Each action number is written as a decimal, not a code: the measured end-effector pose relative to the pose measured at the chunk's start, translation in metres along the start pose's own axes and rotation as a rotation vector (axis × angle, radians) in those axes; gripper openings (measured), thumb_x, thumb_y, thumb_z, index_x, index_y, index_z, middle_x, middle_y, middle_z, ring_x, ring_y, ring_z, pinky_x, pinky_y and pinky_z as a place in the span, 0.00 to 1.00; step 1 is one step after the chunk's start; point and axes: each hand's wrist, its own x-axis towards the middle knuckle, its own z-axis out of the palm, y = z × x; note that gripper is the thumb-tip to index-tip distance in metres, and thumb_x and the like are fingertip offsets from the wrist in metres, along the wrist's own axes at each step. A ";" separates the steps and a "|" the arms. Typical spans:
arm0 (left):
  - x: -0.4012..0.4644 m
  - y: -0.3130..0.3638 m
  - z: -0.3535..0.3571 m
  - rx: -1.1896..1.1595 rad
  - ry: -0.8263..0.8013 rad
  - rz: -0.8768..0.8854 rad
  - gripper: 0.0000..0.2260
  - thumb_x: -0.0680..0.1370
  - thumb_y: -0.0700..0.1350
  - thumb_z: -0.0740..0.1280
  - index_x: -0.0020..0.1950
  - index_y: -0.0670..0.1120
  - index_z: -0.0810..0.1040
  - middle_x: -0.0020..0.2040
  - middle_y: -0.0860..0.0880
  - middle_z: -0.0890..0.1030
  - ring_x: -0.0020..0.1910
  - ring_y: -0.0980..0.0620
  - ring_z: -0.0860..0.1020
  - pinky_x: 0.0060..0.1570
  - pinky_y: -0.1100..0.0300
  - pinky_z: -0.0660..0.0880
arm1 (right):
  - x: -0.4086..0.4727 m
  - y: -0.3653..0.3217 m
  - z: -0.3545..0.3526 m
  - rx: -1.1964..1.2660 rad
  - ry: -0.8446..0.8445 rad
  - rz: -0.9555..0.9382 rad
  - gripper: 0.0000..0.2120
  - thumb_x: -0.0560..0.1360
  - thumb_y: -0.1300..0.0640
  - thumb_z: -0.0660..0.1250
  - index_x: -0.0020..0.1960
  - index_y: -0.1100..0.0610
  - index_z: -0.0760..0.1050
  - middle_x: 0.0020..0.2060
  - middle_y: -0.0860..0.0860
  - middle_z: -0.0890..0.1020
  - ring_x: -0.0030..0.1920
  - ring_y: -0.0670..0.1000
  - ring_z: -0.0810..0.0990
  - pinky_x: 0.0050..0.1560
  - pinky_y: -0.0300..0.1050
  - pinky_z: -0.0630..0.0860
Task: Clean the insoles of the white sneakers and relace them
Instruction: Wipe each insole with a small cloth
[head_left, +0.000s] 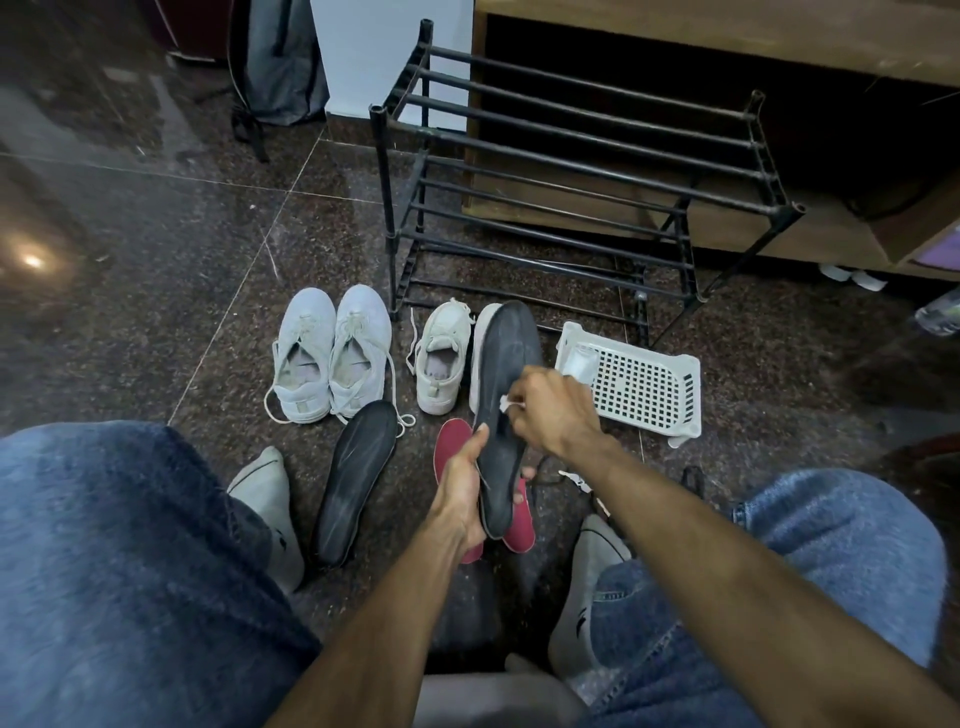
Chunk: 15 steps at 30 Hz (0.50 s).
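Note:
My left hand (460, 493) grips the heel end of a black insole (506, 374) and holds it up off the floor. My right hand (553, 410) pinches a small white wipe (506, 402) against the middle of that insole. A second black insole (353, 480) lies on the floor to the left. Two red insoles (452, 441) lie under my hands. A pair of white sneakers (332, 353) stands at left. A third white sneaker (441, 356) stands beside the raised insole, which partly hides a fourth (480, 353).
A white perforated plastic basket (644, 387) lies on the floor to the right, holding a white tube. A black metal shoe rack (571, 171) stands behind the shoes, before a wooden cabinet. My jeans-clad knees and grey-socked feet (270, 499) frame the work area on dark granite tiles.

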 end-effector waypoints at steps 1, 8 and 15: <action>0.000 -0.001 -0.002 0.012 -0.008 -0.005 0.21 0.79 0.55 0.61 0.56 0.37 0.80 0.38 0.39 0.81 0.32 0.46 0.77 0.25 0.60 0.72 | 0.006 0.004 -0.002 0.020 0.019 0.058 0.10 0.76 0.54 0.65 0.55 0.52 0.82 0.54 0.51 0.81 0.53 0.57 0.81 0.53 0.50 0.77; 0.005 -0.002 0.001 0.029 -0.013 0.027 0.18 0.80 0.54 0.60 0.47 0.42 0.81 0.35 0.44 0.79 0.30 0.48 0.73 0.25 0.59 0.69 | -0.031 -0.005 0.011 0.072 -0.079 -0.042 0.09 0.77 0.54 0.64 0.53 0.52 0.81 0.50 0.50 0.80 0.49 0.54 0.80 0.53 0.51 0.77; 0.001 -0.005 -0.002 0.043 -0.062 0.000 0.21 0.78 0.56 0.63 0.54 0.38 0.81 0.39 0.38 0.81 0.34 0.44 0.73 0.24 0.59 0.71 | 0.003 0.023 -0.001 0.066 0.074 0.189 0.08 0.75 0.54 0.66 0.52 0.51 0.82 0.52 0.50 0.82 0.51 0.55 0.81 0.50 0.45 0.74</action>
